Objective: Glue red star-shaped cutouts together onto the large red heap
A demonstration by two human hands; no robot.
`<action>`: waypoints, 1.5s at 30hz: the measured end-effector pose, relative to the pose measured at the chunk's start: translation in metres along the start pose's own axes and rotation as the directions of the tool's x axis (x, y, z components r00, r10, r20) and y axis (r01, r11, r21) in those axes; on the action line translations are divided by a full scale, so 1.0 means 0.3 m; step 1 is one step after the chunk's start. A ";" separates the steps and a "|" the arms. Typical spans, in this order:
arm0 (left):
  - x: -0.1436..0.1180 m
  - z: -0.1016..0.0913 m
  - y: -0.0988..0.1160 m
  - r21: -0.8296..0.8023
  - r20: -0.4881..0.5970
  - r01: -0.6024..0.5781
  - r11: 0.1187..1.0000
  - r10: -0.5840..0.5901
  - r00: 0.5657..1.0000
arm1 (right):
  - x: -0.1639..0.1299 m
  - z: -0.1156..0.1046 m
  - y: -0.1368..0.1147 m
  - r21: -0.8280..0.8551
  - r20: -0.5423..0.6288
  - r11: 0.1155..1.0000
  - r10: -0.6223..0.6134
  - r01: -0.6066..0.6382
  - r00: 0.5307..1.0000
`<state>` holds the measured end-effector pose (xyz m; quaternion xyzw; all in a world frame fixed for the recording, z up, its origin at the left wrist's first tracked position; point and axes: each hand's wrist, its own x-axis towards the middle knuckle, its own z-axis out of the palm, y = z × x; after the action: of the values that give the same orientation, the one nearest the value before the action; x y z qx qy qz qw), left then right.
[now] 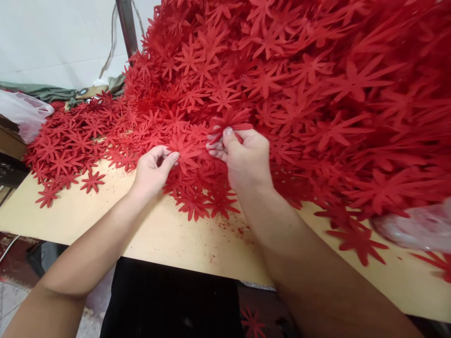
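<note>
1. The right hand (244,157) pinches a small stack of red flowers (230,121) between thumb and fingers, at 12 o'clock from the wrist.
2. The left hand (153,169) is curled, thumb and fingers closed on the edge of one flower (185,151) lying at 3 o'clock from it.
3. A huge pile (317,94) of the same red cut-outs covers the counter (158,234) from 10 to 3 o'clock.
4. The step looks like gathering: picking single flowers into the held stack.
5. Adding the next flower would call for lifting only one and lining up its petals.
</note>
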<state>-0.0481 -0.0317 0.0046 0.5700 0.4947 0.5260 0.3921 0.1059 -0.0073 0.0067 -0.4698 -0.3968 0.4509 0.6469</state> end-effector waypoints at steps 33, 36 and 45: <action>-0.010 -0.001 0.014 -0.468 0.073 0.167 0.868 -0.150 0.986 | -0.082 0.058 0.041 0.004 0.509 1.000 -0.029 0.031 0.860; -0.011 -0.002 0.014 -0.489 0.102 0.196 0.850 -0.167 0.981 | -0.077 0.052 0.035 0.014 0.541 0.999 0.031 -0.046 0.840; -0.011 0.004 0.020 -0.531 0.094 0.196 0.824 -0.173 0.980 | -0.086 0.054 -0.004 -0.015 0.556 0.999 0.043 -0.042 0.830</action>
<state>-0.0458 -0.0359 0.0094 0.3976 0.3720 0.5912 0.5951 0.0839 -0.0280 0.0094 -0.3278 -0.5575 0.5819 0.4931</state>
